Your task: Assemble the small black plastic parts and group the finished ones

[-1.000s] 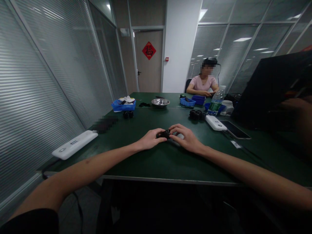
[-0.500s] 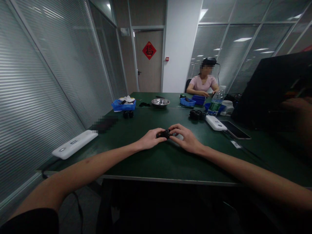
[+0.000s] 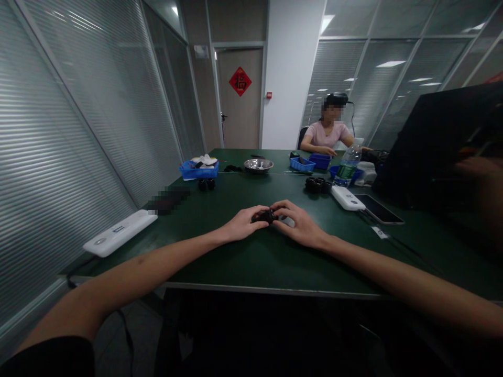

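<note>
A small black part (image 3: 267,216) sits at the centre of the frame, between the two hands, just above or on the dark green surface (image 3: 243,267); which of the two is hidden. The left hand (image 3: 244,224) is closed around its left end, thumb on the near side and fingers over the far side. The right hand (image 3: 301,226) meets its right end with thumb and fingertips drawn in against it, the palm held off.

The part looks like hard, glossy plastic, so I judge it light, stiff and rather slick under bare skin, not likely to dent. Its detail is too small to read for joints or thin edges. The thicker left end seems the best place to steady it, with the right end left to a fingertip pinch.

As for writing, the red diamond (image 3: 240,81) on the door at upper centre carries the character 福. The water bottle (image 3: 346,166) at right of centre has a green label whose print is too blurred to make out. The white power bank (image 3: 120,233) at lower left bears a dark mark, and the cable tag (image 3: 379,232) at right a small sign; neither is legible. No brand shows on the black part.
</note>
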Motion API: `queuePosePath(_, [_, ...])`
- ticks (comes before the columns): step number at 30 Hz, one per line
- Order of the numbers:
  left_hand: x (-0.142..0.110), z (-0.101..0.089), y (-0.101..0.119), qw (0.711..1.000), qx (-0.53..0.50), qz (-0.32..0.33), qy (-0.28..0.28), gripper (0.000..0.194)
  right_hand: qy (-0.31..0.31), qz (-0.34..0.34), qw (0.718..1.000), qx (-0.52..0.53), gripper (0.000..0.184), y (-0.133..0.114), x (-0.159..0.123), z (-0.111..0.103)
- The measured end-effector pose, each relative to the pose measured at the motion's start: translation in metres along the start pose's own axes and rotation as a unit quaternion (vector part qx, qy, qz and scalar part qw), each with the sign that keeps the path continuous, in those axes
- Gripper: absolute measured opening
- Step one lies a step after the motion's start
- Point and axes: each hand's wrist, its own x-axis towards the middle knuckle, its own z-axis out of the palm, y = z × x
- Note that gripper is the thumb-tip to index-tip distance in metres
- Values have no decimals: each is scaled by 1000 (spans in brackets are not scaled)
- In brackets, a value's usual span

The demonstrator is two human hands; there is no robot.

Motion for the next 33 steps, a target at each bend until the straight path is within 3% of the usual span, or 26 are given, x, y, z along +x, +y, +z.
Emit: queuePosePath(33, [0, -1, 2, 1000, 4, 2, -1, 44, -9, -15, 1000, 5, 15, 0, 1, 0])
